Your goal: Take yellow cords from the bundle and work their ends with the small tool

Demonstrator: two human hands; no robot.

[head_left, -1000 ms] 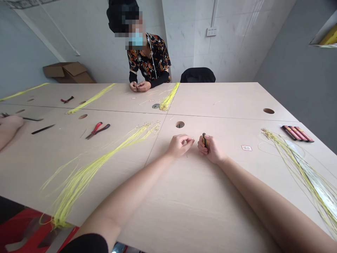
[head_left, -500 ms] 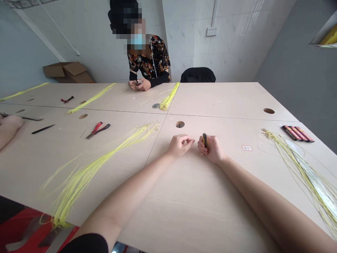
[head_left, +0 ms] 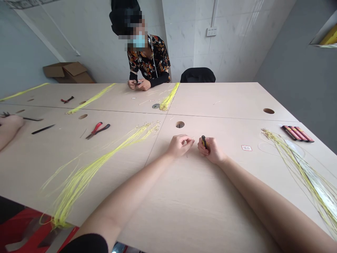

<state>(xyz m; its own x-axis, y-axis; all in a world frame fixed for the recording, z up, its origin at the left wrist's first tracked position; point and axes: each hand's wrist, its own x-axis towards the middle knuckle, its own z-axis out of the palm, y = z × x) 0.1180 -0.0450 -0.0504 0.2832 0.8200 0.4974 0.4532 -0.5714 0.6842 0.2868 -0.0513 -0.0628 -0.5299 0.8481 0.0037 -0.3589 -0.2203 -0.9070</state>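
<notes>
Near the middle of the table, my left hand (head_left: pixel 180 144) pinches a tiny thin piece, too small to name, between thumb and fingertips. Just right of it, my right hand (head_left: pixel 212 150) is wrapped round a small black and yellow tool (head_left: pixel 204 142), whose dark end sticks up; the rest is hidden by the fingers. The two hands do not touch. A bundle of yellow strings (head_left: pixel 110 154) with small metal hooks at its far end lies to the left. Another string bundle (head_left: pixel 297 158) lies at the right, over a pale strip.
Red-and-black pliers (head_left: pixel 98 130) and a black tweezer-like tool (head_left: pixel 43 129) lie left. Several dark red packs (head_left: pixel 298 134) sit right. A masked person (head_left: pixel 149 59) works across the table (head_left: pixel 200 196); another person's hand (head_left: pixel 12 124) is at the left edge.
The black and yellow tool in my right hand has tilted slightly to the left. My left hand has barely moved. The person across has shifted their head slightly.
</notes>
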